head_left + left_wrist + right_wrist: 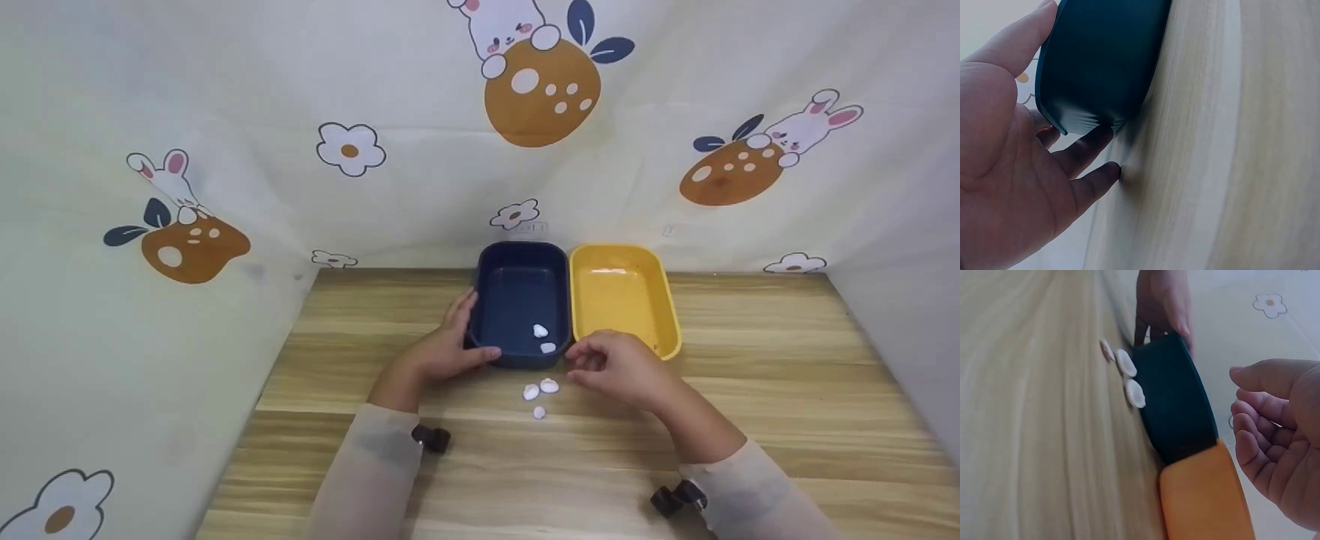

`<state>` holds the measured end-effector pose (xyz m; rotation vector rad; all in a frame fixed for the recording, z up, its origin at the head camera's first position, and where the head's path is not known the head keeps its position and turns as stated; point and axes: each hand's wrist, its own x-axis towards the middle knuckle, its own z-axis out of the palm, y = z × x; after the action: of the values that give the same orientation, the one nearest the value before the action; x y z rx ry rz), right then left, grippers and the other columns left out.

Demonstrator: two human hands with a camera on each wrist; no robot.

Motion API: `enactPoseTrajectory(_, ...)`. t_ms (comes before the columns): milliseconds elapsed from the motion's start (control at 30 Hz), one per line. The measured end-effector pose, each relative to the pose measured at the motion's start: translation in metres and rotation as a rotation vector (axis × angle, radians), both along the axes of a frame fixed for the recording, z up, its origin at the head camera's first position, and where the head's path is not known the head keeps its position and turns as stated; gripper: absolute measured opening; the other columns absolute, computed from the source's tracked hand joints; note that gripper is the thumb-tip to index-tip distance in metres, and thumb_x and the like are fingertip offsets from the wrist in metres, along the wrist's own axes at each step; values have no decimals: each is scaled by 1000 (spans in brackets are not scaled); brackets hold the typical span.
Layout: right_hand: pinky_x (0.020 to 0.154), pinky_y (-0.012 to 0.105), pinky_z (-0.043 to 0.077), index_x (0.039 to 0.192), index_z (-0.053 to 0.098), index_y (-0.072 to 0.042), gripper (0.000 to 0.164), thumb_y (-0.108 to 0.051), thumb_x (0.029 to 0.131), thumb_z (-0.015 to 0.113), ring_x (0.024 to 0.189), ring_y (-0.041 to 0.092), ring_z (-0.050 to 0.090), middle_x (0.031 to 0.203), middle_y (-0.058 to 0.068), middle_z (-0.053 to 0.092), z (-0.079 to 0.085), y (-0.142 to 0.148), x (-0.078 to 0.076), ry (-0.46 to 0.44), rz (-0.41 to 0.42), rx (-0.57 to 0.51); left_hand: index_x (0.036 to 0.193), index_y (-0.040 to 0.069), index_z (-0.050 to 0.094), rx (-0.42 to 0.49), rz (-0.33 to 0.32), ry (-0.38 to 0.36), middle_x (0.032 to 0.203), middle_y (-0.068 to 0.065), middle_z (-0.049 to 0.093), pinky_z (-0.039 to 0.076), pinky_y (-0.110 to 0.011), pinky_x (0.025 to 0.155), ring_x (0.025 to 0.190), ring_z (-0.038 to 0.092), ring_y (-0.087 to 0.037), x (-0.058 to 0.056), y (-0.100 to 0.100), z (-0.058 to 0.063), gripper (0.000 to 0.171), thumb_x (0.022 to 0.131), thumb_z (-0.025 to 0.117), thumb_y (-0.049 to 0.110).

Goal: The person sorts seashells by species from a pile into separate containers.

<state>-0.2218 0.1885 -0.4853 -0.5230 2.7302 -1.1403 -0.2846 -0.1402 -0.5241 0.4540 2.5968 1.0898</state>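
Observation:
My left hand (pixel 444 349) rests against the near left corner of a dark blue tray (pixel 517 251), thumb along its front and fingers spread along its left side. Two small white shell-like pieces (pixel 541 331) lie inside it, near its front right corner. On the table in front are three more white pieces (pixel 531 391), shown from low down as thin rounded shells (pixel 1135 393) in the right wrist view. Over the near edge of the yellow tray (pixel 671 307) hovers my right hand (pixel 616 369). Its fingers are loosely bent with nothing between them and the thumb (pixel 1264 378).
The two trays stand side by side on a wood-grain table (pixel 765 420), close to a pale cloth (pixel 420 202) printed with rabbits and flowers. Cloth also borders the table at left and right. A black device (pixel 679 497) sits at each wrist.

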Motion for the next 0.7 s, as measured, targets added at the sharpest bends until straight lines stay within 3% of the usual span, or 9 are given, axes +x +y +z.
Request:
enactPoseTrajectory(167, 75, 25, 58, 108, 81, -10, 23, -17, 87, 87, 83, 12, 66, 91, -3, 74, -9, -10, 3, 2, 41, 13, 174, 23, 1, 12, -27, 25, 183, -3, -4, 30, -60, 131, 163, 26, -42, 0, -2, -1, 116, 93, 74, 63)
enactPoseTrajectory(433, 77, 28, 58, 114, 80, -15, 27, -23, 89, 88, 86, 11, 65, 93, -7, 73, -28, -20, 2, -100, 93, 69, 174, 24, 2, 22, -21, 24, 183, -3, -3, 29, -59, 132, 164, 26, -41, 0, -2, -2, 116, 93, 75, 62)
enactPoseTrajectory(700, 77, 28, 55, 114, 80, -15, 26, -16, 89, 86, 88, 15, 64, 97, 0, 73, -39, -24, -2, -61, 106, 80, 174, 23, 3, 19, -10, 24, 183, -4, -3, 31, -60, 130, 162, 30, -44, 1, -1, -1, 112, 95, 77, 54)
